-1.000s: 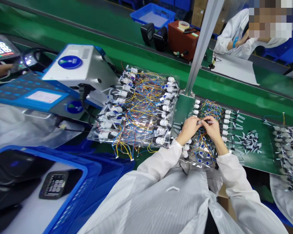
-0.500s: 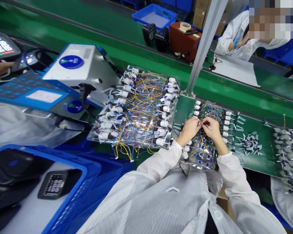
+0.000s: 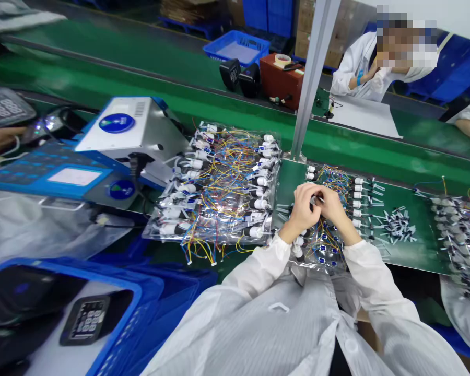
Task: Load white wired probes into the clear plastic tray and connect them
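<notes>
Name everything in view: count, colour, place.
clear trays of wired fittings: three, multicoloured wires, left, under and right of the hands
green conveyor belt: one, green, behind the trays
white metal box: one, white with blue disc, left
blue keypad console: one, blue, below it
blue plastic crates: two, blue, far side and bottom left
black units: two, black, beyond the belt
loose small parts: many, black and white, right of the hands
co-worker: one, white coat, top right
small silvery part: one, silver, between the hands
left hand and right hand: two, bare, closed on it
</notes>
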{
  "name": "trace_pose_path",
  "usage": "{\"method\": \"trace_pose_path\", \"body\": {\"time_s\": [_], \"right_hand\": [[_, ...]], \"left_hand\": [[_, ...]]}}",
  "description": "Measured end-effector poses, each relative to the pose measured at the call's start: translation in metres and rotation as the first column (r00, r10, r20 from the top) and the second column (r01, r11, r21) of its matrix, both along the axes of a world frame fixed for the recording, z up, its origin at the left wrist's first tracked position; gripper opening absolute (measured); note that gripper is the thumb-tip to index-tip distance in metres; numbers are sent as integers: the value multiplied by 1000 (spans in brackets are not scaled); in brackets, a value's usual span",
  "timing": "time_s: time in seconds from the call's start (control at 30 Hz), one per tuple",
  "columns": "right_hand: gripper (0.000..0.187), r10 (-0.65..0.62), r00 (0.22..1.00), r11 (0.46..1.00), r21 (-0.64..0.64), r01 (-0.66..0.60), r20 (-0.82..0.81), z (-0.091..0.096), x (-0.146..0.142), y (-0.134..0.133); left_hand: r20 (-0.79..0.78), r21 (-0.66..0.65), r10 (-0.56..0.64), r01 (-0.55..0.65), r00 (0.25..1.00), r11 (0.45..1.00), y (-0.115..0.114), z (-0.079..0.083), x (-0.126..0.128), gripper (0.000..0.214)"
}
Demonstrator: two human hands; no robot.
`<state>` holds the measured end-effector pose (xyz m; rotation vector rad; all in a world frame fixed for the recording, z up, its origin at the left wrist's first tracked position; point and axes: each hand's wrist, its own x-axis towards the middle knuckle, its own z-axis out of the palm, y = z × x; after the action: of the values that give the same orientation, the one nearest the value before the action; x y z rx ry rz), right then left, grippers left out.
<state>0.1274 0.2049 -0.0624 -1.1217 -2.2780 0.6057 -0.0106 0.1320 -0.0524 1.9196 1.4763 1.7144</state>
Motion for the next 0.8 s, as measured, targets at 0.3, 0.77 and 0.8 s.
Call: {"method": "trace_pose_path", "body": {"time_s": [0.3, 0.77, 0.8], "right_hand": [[44, -76, 995, 997, -33, 74, -59, 22, 22, -11], [10, -669, 636, 625, -173, 761, 384, -2, 295, -127], [13, -646, 644, 644, -160, 748, 409, -14, 292, -130]], "left_hand": [[39, 42, -311, 310, 949, 950, -46, 62, 44, 24], [-597, -636, -152, -350, 788, 687, 7, 0, 7, 60], [-598, -632, -148, -351, 788, 691, 7, 0, 9, 60]]}}
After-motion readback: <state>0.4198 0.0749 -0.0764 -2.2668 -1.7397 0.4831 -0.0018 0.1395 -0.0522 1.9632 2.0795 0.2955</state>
